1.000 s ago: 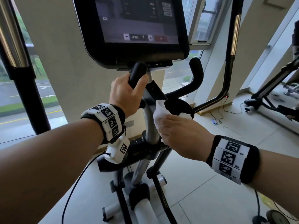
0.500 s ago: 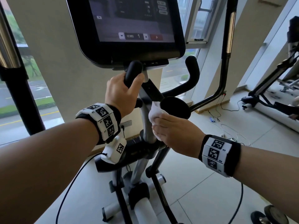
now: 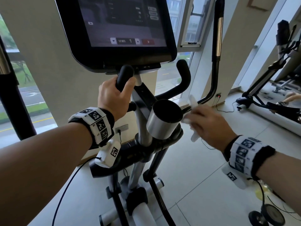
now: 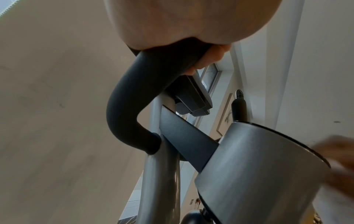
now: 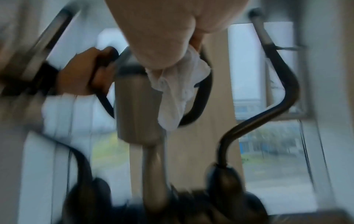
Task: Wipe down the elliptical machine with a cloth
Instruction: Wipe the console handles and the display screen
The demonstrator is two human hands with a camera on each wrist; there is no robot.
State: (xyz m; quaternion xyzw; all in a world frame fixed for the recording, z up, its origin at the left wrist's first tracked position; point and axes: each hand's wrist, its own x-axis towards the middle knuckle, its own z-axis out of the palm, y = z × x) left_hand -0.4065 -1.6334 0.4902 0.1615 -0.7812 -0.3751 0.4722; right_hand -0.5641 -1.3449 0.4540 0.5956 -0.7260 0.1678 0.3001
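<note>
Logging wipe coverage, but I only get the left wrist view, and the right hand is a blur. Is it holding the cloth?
Observer: Yes, the head view shows the right hand gripping the white cloth just right of the cup holder.
Operator: Touching it?
Observer: Right wrist view: cloth hangs beside the silver wall; contact too blurred to tell.
Operator: Console on?
Observer: Yes, the screen is lit, reading LEVEL 1.

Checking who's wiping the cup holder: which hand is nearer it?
Right. The right hand holds the cloth against the cup holder's right side; the left hand grips the handlebar up-left of it.
</note>
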